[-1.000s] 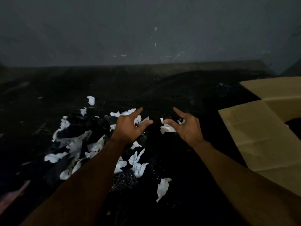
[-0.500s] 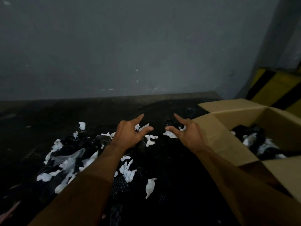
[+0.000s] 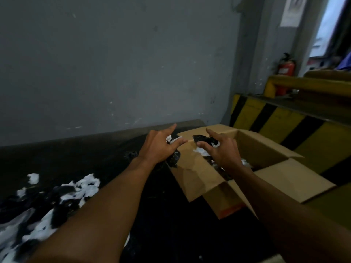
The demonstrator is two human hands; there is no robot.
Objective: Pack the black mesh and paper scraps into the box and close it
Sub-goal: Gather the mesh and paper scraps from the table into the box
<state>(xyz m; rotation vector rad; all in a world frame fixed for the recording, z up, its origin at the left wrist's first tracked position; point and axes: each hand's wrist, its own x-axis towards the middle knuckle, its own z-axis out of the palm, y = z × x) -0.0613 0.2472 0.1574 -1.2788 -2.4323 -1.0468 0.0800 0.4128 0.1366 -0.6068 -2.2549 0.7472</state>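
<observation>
Left hand (image 3: 159, 149): you clutched black mesh (image 3: 174, 159), forefinger straight.
Right hand (image 3: 221, 150): you clutched paper scraps (image 3: 199, 151).
Drop: it called for release deep inside the box (image 3: 262, 147).

Scrap pile (image 3: 57, 198) blurred, clipped at left edge; box (image 3: 266, 149) contents behind right hand (image 3: 222, 151).

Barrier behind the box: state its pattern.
The barrier has diagonal yellow and black stripes, seen in the head view.

No words can be read. The paper sign (image 3: 290, 12) on the wall (image 3: 269, 35) and the label (image 3: 283, 70) on the red fire extinguisher (image 3: 288, 76) are too blurry.
</observation>
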